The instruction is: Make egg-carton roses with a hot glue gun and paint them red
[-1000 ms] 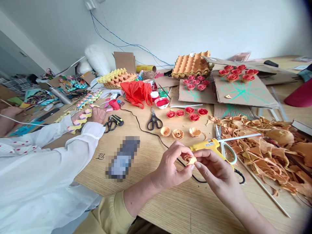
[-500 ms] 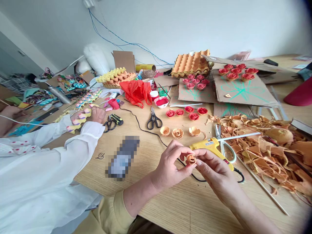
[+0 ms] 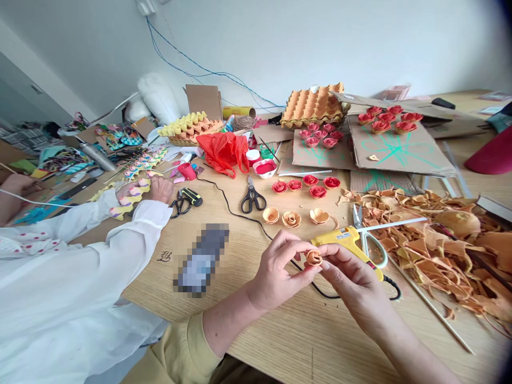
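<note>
Here, left hand [image 3: 279,272] and right hand [image 3: 354,274] pinching orange rosette [image 3: 314,258], white bowl [image 3: 267,175] holding red paint [image 3: 264,167]

Rosebud [image 3: 313,258]: coloured pale orange
Glue gun [image 3: 340,239]: finished in yellow
Roses [image 3: 317,191]: shown in red, three nearer flowers [image 3: 292,219] in plain orange
Cardboard sheet [image 3: 394,152]: brown, streaked with green
Counter [image 3: 304,336]: patterned with brown wood grain
Co-worker's sleeve [image 3: 140,240]: seen in white

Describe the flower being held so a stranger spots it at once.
On the wooden table, find the yellow glue gun. In front of its nozzle end, between the left hand and right hand, is a rolled orange flower, the only flower held in fingers.
</note>
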A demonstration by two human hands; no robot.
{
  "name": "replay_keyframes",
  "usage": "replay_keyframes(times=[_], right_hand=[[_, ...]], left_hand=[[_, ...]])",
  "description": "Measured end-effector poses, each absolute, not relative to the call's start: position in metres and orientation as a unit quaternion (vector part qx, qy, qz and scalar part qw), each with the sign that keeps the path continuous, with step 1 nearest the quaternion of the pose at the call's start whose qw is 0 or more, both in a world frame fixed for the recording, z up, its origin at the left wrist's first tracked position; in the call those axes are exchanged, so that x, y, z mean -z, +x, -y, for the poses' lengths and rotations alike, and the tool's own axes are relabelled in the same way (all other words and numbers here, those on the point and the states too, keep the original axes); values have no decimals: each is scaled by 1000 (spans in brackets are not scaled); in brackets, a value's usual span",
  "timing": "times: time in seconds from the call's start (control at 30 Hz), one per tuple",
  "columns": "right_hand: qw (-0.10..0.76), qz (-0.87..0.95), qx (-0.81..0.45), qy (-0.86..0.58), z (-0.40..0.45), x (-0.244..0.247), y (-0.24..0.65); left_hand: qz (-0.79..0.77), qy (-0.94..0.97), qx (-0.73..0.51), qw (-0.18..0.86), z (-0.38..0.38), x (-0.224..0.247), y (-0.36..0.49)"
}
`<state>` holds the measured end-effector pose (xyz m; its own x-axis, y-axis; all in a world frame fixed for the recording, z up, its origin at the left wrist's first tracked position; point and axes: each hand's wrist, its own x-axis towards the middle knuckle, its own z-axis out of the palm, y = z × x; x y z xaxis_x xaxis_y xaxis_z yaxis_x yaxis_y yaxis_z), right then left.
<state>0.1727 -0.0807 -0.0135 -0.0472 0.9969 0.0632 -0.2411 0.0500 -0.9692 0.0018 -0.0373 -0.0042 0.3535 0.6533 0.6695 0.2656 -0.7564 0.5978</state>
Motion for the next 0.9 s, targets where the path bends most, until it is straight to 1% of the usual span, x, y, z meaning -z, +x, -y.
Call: replay_keyframes(times=[0.13, 0.43, 0.53, 0.7, 0.9], right_hand=[[578, 471, -525, -410, 80, 15, 174], [556, 511, -514, -407, 79, 12, 177], [558, 506, -519, -405, 78, 14, 174], [590, 483, -527, -375, 77, 14, 172], [612, 487, -474, -403, 77, 10, 178]], left_hand=[[-280, 807, -492, 168, 37, 7, 1], [-283, 804, -495, 165, 37, 7, 3], [-288, 801, -494, 176, 36, 10, 3], [-265, 803, -491, 209, 35, 11, 2], [-237, 804, -488, 245, 35, 8, 0]])
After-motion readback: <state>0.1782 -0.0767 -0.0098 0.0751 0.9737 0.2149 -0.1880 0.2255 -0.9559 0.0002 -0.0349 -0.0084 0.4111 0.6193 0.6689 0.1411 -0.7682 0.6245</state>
